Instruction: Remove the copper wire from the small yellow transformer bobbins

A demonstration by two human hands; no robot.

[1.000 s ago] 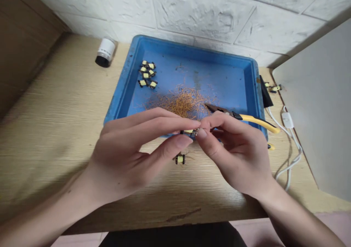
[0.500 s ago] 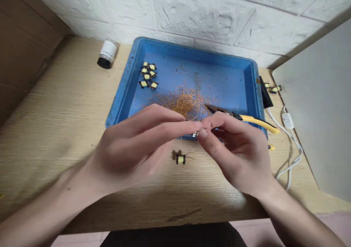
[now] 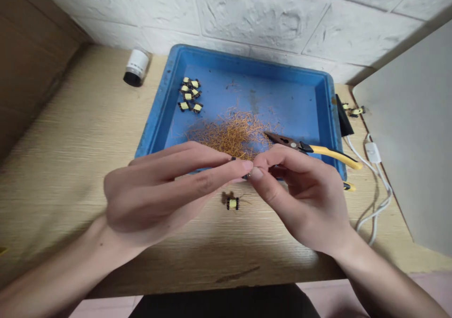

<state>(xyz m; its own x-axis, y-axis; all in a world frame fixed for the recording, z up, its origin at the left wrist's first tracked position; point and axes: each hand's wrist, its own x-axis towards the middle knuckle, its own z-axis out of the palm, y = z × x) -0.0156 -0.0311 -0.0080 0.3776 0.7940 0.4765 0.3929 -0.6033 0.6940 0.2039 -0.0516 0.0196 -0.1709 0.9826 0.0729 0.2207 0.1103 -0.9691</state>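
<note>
My left hand [image 3: 158,191] and my right hand [image 3: 303,200] meet fingertip to fingertip over the near rim of a blue tray [image 3: 328,120]. Both pinch one small black and yellow coil part [image 3: 247,173], almost wholly hidden by the fingers. Another such part [image 3: 232,203] lies on the wooden table just below the hands. A cluster of several more parts [image 3: 189,95] sits in the tray's far left corner. A heap of cut copper wire bits [image 3: 233,134] fills the tray's middle. Yellow-handled cutters [image 3: 318,151] rest across the tray's right rim.
A white and black cylinder [image 3: 136,67] lies on the table left of the tray. At the right are a black clip [image 3: 342,118], one more small part [image 3: 354,111], a white cable with a switch [image 3: 374,167] and a grey panel [image 3: 409,134]. A white brick wall stands behind.
My left hand has rolled over and its wrist drew back to the left; its fingertips stay on the part. The right hand has hardly moved.
</note>
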